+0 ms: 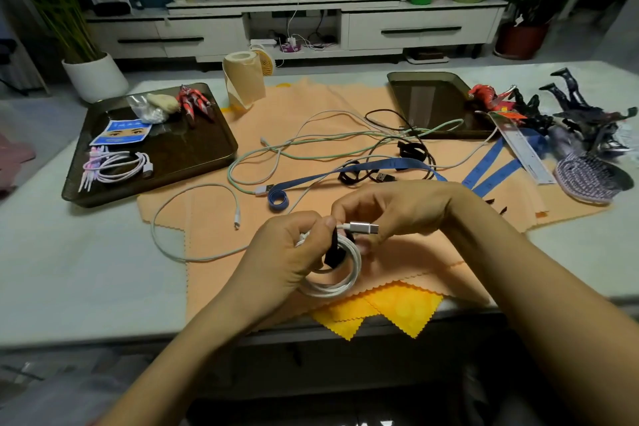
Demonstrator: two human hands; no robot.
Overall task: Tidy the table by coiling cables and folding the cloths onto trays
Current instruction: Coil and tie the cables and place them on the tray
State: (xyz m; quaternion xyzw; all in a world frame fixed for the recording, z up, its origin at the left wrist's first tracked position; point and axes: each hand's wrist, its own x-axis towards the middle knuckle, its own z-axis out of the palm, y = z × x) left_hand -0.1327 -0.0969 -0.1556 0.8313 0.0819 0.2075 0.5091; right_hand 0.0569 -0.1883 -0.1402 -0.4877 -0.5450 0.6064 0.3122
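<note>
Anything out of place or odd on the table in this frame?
Yes: loose cables lie tangled across the orange cloth, one trailing into the right tray; toy figures sprawl in a heap beside it.

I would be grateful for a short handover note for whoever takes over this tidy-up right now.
The left hand grips the coiled white cable; the right hand pinches its plug end by the black strap.
Done: one bundled cable lies on the left tray.
To do: strap this coil, coil the green cable, black cable and loose white cable on the orange cloth, then fold the orange cloth and yellow cloth onto trays.
</note>
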